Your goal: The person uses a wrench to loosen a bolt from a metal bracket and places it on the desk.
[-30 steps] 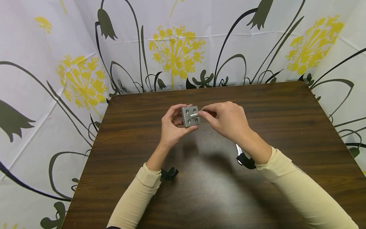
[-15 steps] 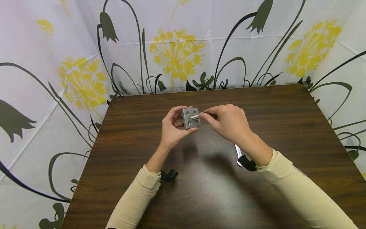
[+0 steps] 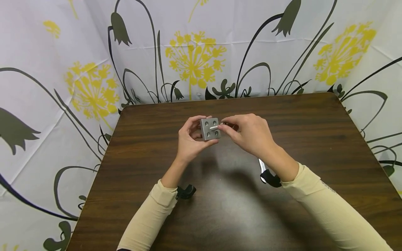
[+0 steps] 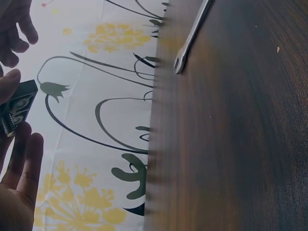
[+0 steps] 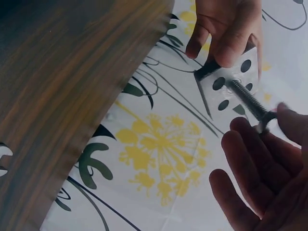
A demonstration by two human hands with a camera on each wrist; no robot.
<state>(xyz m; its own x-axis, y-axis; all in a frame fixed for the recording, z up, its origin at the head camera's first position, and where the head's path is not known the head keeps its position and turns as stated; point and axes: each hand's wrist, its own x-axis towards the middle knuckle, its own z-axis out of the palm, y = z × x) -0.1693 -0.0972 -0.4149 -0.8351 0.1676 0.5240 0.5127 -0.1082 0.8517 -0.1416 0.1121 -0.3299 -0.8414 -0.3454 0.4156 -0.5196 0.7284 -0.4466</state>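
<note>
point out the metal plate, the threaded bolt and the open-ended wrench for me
Metal plate (image 3: 207, 129), head view: bare part of its front face.
Threaded bolt (image 5: 249, 101), right wrist view: middle of its shank.
Open-ended wrench (image 4: 191, 36), left wrist view: its handle.

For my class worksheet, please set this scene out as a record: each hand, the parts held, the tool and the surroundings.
Left hand: grips the plate by its edges
Right hand: pinches the bolt near its head
Plate: grey, held above the table, four holes around its middle
Bolt: threaded, tip at the plate's middle; depth cannot be told
Tool: wrench lying on the table, partly hidden in the head view
Backdrop: white cloth with yellow and grey-green plant print
</note>
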